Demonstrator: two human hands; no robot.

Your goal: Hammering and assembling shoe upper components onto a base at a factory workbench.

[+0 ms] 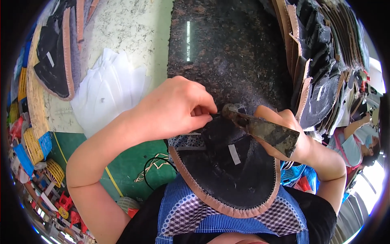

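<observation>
Black fabric shoe upper with tan stitched edging (227, 171) lies over the person's lap and the slab's near edge, pinched at its 12 o'clock edge by the left hand (174, 107). The right hand (290, 136), at 2 o'clock, is closed round a worn metal hammer (260, 128). The upper looks light, floppy; best held by its stitched rim. The dark speckled stone slab (227, 53) offers room toward 12; stacked uppers (321, 61) crowd 2 o'clock.

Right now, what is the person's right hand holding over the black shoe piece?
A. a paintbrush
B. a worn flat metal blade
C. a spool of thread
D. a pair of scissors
B: the right hand grips a worn flat metal blade whose tip meets the black shoe piece beside the left hand.
</observation>
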